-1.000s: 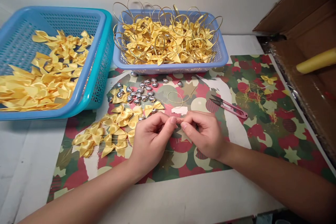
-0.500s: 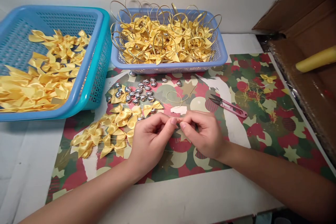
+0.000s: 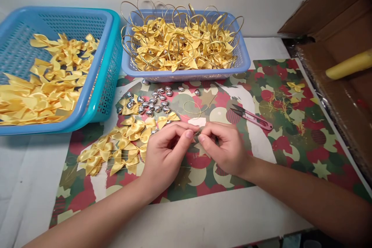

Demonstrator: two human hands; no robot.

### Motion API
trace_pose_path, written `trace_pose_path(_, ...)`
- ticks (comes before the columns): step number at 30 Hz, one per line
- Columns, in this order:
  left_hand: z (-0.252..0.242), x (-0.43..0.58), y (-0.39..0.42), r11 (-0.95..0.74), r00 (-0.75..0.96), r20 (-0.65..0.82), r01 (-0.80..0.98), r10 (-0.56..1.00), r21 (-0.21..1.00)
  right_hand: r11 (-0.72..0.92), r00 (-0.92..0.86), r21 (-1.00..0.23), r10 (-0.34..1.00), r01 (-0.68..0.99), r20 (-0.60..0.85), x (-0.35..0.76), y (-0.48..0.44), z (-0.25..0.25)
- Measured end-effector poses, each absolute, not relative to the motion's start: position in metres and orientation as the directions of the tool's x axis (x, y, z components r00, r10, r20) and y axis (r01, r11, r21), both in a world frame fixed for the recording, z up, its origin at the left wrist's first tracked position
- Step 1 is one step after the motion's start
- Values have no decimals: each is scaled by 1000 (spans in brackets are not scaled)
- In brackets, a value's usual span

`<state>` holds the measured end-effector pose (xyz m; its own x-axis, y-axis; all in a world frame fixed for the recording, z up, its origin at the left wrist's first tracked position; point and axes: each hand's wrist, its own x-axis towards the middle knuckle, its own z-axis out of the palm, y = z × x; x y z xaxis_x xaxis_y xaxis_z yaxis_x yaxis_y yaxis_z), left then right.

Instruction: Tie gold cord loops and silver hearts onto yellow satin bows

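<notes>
My left hand (image 3: 168, 151) and my right hand (image 3: 225, 147) meet over the patterned sheet, thumbs and fingertips pinched. A fine yellowish thread (image 3: 197, 132) shows in the small gap between them, held in both pinches. Beyond the fingertips, a loose curl of thread (image 3: 192, 102) lies on the sheet, with a thin straight end that may be a needle. Yellow ribbon bows (image 3: 124, 143) are clustered left of my left hand, with thread running across some of them. Behind them lie several shiny silver beads (image 3: 158, 100).
Pink-handled thread snips (image 3: 255, 119) lie right of my hands. At the back, a blue basket (image 3: 186, 73) holds bows with gold rings; stacked baskets (image 3: 95, 104) at left hold more bows. Thread scraps (image 3: 283, 104) and a cardboard box (image 3: 322, 62) are at right.
The fingertips of my two hands have drawn slightly apart, and the thread between them now shows. My left index finger has straightened a little. The objects on the sheet stay put.
</notes>
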<state>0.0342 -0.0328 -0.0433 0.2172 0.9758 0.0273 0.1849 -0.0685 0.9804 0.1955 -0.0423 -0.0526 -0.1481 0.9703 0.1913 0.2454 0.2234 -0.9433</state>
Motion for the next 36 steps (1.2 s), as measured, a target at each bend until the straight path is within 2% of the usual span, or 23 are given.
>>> trace_pose_path(6,-44,30,-29,-152,153,118,232,981,961,218,-164,-952,969,217,185,197,-42,-51)
trace_pose_path(10,-40,29,-29,-111,180,89,115,980,987,223,-171,-955,967,197,190,197,-41,-52)
trace_pose_path(16,-35,29,-29,249,237,-226,-75,945,965,231,-174,-955,964,184,200,197,-42,-53)
trace_pose_path(23,-37,25,-21,457,296,-414,-90,861,885,211,-157,-962,970,172,185,198,-42,-54)
trace_pose_path(31,-38,21,-18,434,323,-396,-53,860,899,203,-168,-965,970,166,175,198,-41,-54)
trace_pose_path(36,-34,23,-20,286,339,-294,74,894,955,192,-167,-966,972,175,163,198,-42,-54)
